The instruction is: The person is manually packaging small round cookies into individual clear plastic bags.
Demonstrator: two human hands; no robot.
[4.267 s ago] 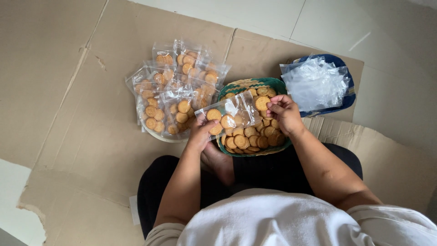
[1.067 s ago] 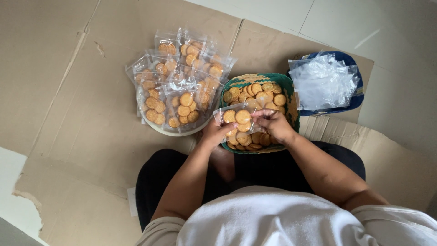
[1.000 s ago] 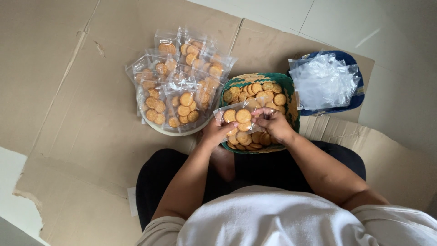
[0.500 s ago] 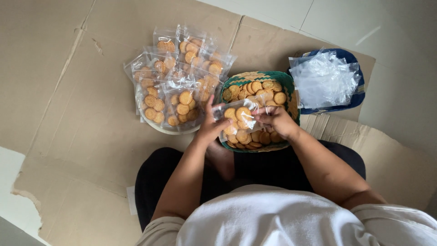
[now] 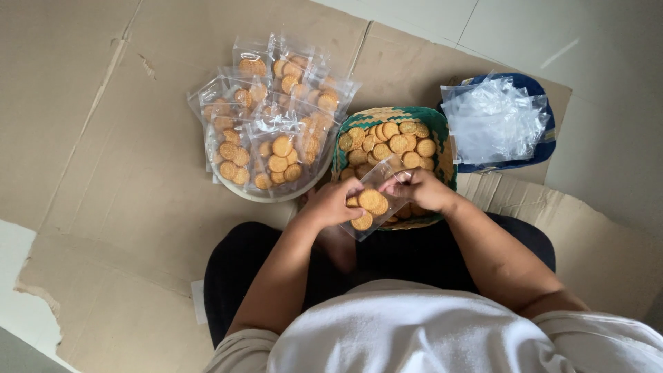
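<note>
While both hands (image 5: 376, 197) pinch a clear biscuit bag (image 5: 373, 200), flattened brown cardboard (image 5: 103, 138) covers the pale tiled floor (image 5: 608, 55).

Left hand (image 5: 336, 202) covers the near corner of the clear bag (image 5: 373, 200); count of biscuits inside can't be told. Right hand (image 5: 423, 190) hides the bag's mouth, fingertips not visible. Both hands and the bag block the near part of the woven basket (image 5: 442, 148). White tray (image 5: 266, 195) mostly buried under filled packets (image 5: 269, 110). Blue container (image 5: 542, 148) hidden under empty plastic bags (image 5: 494, 121). Person's torso cut off at bottom edge.
</note>
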